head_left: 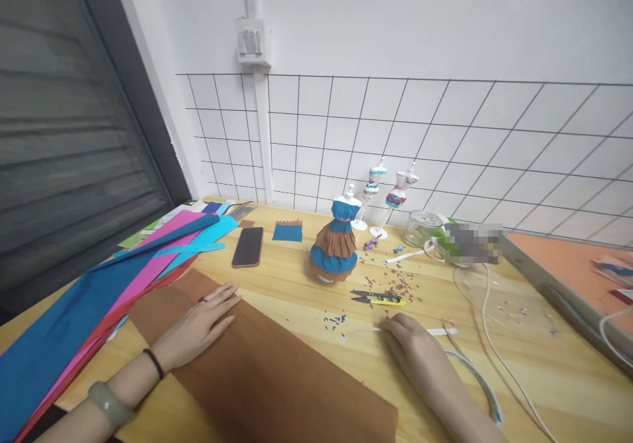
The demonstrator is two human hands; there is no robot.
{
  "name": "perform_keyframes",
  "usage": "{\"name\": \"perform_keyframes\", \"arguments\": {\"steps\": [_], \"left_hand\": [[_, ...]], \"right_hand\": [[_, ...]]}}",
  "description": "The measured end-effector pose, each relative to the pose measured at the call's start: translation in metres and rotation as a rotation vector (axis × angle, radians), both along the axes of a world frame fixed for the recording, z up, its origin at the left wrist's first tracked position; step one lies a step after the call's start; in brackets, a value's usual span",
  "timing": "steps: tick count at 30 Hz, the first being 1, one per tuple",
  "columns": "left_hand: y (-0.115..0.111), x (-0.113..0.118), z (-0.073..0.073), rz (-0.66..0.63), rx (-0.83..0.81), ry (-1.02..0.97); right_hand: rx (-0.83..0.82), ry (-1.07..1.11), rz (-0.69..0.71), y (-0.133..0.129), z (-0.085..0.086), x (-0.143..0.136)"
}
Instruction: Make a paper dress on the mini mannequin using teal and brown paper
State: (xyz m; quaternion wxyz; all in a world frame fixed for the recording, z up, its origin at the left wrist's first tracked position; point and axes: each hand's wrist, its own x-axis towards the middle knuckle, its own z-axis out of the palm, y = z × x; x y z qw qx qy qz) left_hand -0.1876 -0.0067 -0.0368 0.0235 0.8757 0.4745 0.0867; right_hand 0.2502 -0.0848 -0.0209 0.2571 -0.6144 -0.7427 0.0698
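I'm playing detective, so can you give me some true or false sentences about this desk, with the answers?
1. The left hand lies on the brown sheet. True.
2. The phone is underneath the brown sheet. False: it lies uncovered on the table.
3. The nearest little mannequin wears a dress with blue and brown layers. True.
4. The right hand is holding the yellow-handled snips. False: they lie on the table, just beyond it.
5. The bangle is on the left arm. True.
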Motion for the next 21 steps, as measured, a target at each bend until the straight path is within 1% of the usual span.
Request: {"name": "perform_keyframes", "arguments": {"steps": [3, 6, 8, 9, 11, 12, 13, 14, 15, 16, 18, 19, 21], "left_hand": [[0.003, -0.002, -0.001, 0.015, 0.002, -0.018], [0.004, 0.0, 0.0, 0.037, 0.003, -0.072], [0.003, 0.01, 0.006, 0.065, -0.011, -0.155], [0.001, 0.019, 0.011, 0.08, -0.033, -0.217], [-0.006, 0.047, 0.024, 0.093, -0.122, -0.405], [-0.011, 0.065, 0.031, 0.091, -0.21, -0.516], [-0.015, 0.085, 0.037, 0.092, -0.343, -0.638], [-0.02, 0.106, 0.042, 0.095, -0.518, -0.769], [-0.024, 0.127, 0.047, 0.095, -0.723, -0.9], [-0.028, 0.148, 0.05, 0.098, -0.937, -0.999], [-0.032, 0.184, 0.052, 0.111, -1.299, -1.086], [-0.033, 0.199, 0.052, 0.117, -1.419, -1.111], [-0.033, 0.222, 0.049, 0.106, -1.483, -1.121]], "right_hand": [[0.115, 0.075, -0.102, 0.002, 0.008, 0.014], [0.277, 0.141, -0.21, 0.004, 0.011, 0.026], [0.361, 0.156, -0.19, 0.002, 0.009, 0.023], [0.391, 0.157, -0.151, -0.001, 0.008, 0.018], [0.429, 0.142, -0.025, -0.009, 0.007, 0.001], [0.453, 0.128, 0.062, -0.014, 0.008, -0.01], [0.468, 0.078, 0.199, -0.019, 0.009, -0.02], [0.49, 0.024, 0.315, -0.023, 0.012, -0.029], [0.506, -0.025, 0.397, -0.027, 0.016, -0.037], [0.539, -0.057, 0.461, -0.03, 0.02, -0.044], [0.543, -0.088, 0.523, -0.032, 0.027, -0.053], [0.538, -0.089, 0.543, -0.033, 0.029, -0.056], [0.5, -0.074, 0.587, -0.032, 0.03, -0.061]]}}
